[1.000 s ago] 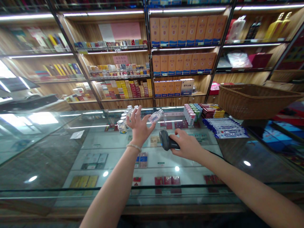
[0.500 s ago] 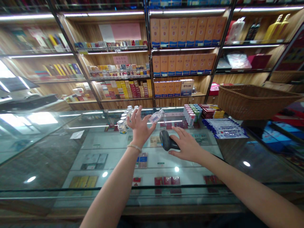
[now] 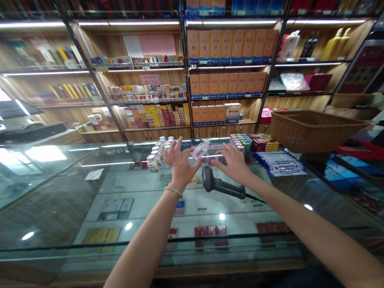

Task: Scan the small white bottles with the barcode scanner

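Centre of frame: we record a small clear bottle [image 3: 201,150], tilted, its neck toward the upper right; the left hand [image 3: 181,166] pinches it between thumb and forefinger, the other fingers raised and spread; a beaded bracelet [image 3: 174,191] circles that wrist. Right of centre, we see the right hand [image 3: 235,163] with fingers spread and lightly bent, near the bottle; just below it in the frame a black handheld barcode scanner [image 3: 225,187] lies on the glass display counter [image 3: 144,192], head to the left, cord running rightward. Left of the left hand we note a cluster of white-capped bottles [image 3: 153,163]; right of frame, blue-and-white packets [image 3: 280,163], and above them a wicker basket [image 3: 306,134].
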A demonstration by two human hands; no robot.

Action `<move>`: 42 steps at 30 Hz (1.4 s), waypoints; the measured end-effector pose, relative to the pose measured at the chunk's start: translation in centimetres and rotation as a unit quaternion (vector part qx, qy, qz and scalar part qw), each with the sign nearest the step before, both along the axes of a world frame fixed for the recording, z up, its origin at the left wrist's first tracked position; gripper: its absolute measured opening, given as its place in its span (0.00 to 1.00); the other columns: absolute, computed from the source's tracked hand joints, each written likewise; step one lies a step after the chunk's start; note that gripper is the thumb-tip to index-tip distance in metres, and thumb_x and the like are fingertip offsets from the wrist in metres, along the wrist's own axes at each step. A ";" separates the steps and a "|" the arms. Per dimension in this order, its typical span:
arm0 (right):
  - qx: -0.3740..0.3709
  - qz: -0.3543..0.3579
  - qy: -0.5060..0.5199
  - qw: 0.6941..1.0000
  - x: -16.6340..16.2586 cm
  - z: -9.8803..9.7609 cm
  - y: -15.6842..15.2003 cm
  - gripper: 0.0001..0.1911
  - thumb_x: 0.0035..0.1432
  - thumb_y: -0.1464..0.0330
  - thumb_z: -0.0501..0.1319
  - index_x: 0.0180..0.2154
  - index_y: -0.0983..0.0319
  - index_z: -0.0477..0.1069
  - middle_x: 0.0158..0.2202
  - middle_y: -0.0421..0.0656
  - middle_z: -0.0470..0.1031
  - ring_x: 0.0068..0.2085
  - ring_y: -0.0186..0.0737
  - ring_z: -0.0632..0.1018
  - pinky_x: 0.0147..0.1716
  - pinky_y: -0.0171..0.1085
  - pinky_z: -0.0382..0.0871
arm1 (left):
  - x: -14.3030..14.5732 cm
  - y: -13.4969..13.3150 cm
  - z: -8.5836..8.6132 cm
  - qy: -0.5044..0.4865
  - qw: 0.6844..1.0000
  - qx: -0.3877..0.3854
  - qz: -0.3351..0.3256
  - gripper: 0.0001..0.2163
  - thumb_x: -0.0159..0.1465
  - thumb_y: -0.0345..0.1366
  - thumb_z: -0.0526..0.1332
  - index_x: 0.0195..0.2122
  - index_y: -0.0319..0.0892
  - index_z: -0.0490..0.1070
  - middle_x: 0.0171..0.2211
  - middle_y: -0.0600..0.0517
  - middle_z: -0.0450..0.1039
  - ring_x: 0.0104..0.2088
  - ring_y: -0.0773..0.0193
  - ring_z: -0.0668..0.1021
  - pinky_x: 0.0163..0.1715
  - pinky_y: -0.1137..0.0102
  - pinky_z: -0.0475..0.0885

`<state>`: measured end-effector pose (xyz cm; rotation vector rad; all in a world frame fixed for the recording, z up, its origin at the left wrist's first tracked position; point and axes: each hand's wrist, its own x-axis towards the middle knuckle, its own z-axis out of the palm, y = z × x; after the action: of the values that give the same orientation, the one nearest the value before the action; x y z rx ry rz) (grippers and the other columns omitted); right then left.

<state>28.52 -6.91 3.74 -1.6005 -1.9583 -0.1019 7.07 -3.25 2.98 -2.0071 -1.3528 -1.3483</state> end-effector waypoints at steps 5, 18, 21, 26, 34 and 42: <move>0.000 -0.034 0.120 0.992 -0.8 2.6 2.7 0.28 0.64 0.42 0.54 0.47 0.55 0.79 0.69 0.50 0.62 0.71 0.54 0.58 0.66 0.60 0.52 | 0.5 -0.2 -0.2 -0.007 1.000 0.000 -0.024 0.15 0.59 0.46 0.70 0.45 0.48 0.76 0.70 0.44 0.61 0.71 0.41 0.58 0.70 0.43 0.47; 0.021 0.043 0.155 0.987 -0.6 2.9 5.3 0.25 0.63 0.45 0.58 0.44 0.56 0.80 0.70 0.51 0.61 0.71 0.58 0.57 0.66 0.65 0.51 | 1.0 -0.1 -0.8 0.007 1.000 -0.007 -0.022 0.17 0.60 0.48 0.70 0.47 0.47 0.74 0.68 0.42 0.63 0.70 0.43 0.61 0.70 0.46 0.48; 0.026 0.078 0.126 0.989 0.2 3.6 5.5 0.26 0.64 0.45 0.58 0.51 0.55 0.79 0.73 0.50 0.56 0.73 0.56 0.52 0.67 0.65 0.48 | 1.0 -0.3 -0.5 0.003 0.999 -0.027 -0.041 0.25 0.60 0.54 0.69 0.53 0.47 0.73 0.69 0.41 0.61 0.70 0.43 0.60 0.69 0.47 0.51; 0.010 0.147 0.050 0.988 1.6 4.9 5.3 0.26 0.67 0.46 0.55 0.56 0.53 0.76 0.76 0.46 0.49 0.75 0.56 0.44 0.69 0.64 0.43 | 0.7 -0.1 0.1 -0.024 0.995 -0.080 -0.056 0.21 0.64 0.54 0.65 0.54 0.51 0.76 0.72 0.43 0.55 0.71 0.44 0.58 0.69 0.46 0.53; 0.000 0.210 -0.003 0.978 2.5 5.4 5.1 0.28 0.68 0.44 0.53 0.61 0.49 0.72 0.76 0.43 0.47 0.76 0.56 0.42 0.70 0.63 0.42 | 0.5 0.7 0.1 0.008 0.984 -0.150 -0.100 0.17 0.60 0.52 0.70 0.49 0.56 0.81 0.72 0.48 0.57 0.72 0.40 0.56 0.68 0.38 0.50; 0.006 0.246 -0.008 0.969 2.5 4.8 5.4 0.27 0.67 0.43 0.53 0.60 0.45 0.73 0.75 0.39 0.51 0.75 0.56 0.46 0.70 0.63 0.44 | 1.0 0.1 0.4 0.024 0.978 -0.180 -0.105 0.10 0.60 0.45 0.72 0.43 0.56 0.83 0.71 0.53 0.59 0.72 0.41 0.56 0.69 0.38 0.47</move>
<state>31.02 -1.48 8.50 -1.0642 -2.3012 0.0729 8.10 -3.15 3.38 -2.4637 -1.4827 -1.1939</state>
